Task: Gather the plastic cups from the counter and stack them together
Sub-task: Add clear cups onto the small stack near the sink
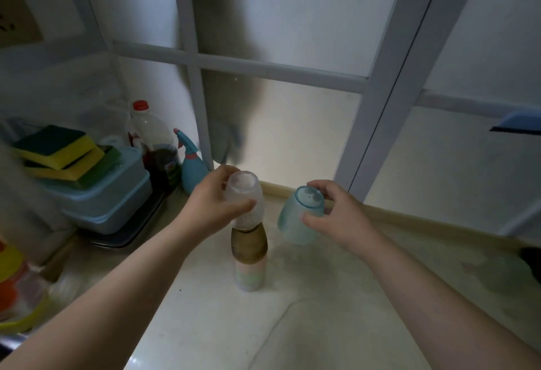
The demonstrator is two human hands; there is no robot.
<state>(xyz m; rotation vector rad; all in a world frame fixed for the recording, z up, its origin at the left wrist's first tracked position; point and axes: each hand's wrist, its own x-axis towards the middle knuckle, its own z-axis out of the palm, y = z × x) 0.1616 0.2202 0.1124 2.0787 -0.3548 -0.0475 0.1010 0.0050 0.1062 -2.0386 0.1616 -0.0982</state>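
Note:
A stack of upside-down plastic cups stands on the pale counter (205,325). A pinkish cup (248,277) is at the bottom, a brown cup (249,245) sits over it, and a clear frosted cup (244,197) is on top. My left hand (212,198) grips the clear cup from the left side. Just right of the stack, my right hand (336,214) holds a blue translucent cup (298,217) tilted, base up, above the counter.
Left of the stack are a blue spray bottle (191,163), a red-capped bottle (155,141) and blue lidded boxes (102,194) with sponges (58,150) on top. A frosted window (292,120) backs the counter. Coloured bowls (14,287) sit at far left, a dark object (531,258) at right.

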